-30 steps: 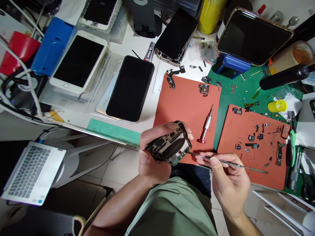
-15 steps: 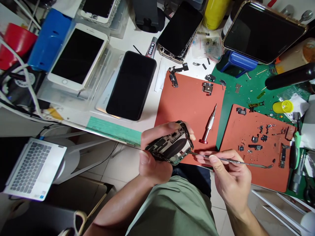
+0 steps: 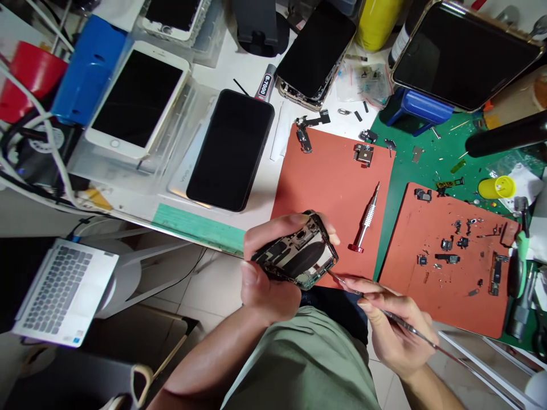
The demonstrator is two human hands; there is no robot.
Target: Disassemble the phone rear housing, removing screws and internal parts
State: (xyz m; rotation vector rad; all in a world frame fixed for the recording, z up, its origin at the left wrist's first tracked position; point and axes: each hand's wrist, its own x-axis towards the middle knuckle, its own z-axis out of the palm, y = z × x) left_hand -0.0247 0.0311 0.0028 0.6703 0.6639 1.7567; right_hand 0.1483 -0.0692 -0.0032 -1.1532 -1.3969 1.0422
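My left hand (image 3: 271, 279) is wrapped round an opened phone housing (image 3: 301, 253), held tilted above the front edge of the bench. Its inside faces up, with a dark oval area and small parts along the rim. In my right hand (image 3: 397, 324) is a thin metal spudger (image 3: 405, 326), gripped like a pen between thumb and fingers. The spudger's tip meets the housing's lower right edge; whether it is under a part there I cannot tell. A silver screwdriver (image 3: 366, 222) with a red end lies on the orange mat (image 3: 316, 176) just beyond.
A second orange mat (image 3: 405, 273) on the right carries several tiny phone parts. Several phones, including a black phone (image 3: 231, 149) and a white phone (image 3: 137, 99), lie at the left. A blue stand (image 3: 416, 111) props a phone at the back. A laptop (image 3: 64, 290) sits lower left.
My right hand has tilted the spudger more steeply, its rear end swinging down toward me. The tip stays at the housing's edge. My left hand holds nearly the same pose; the view has shifted slightly.
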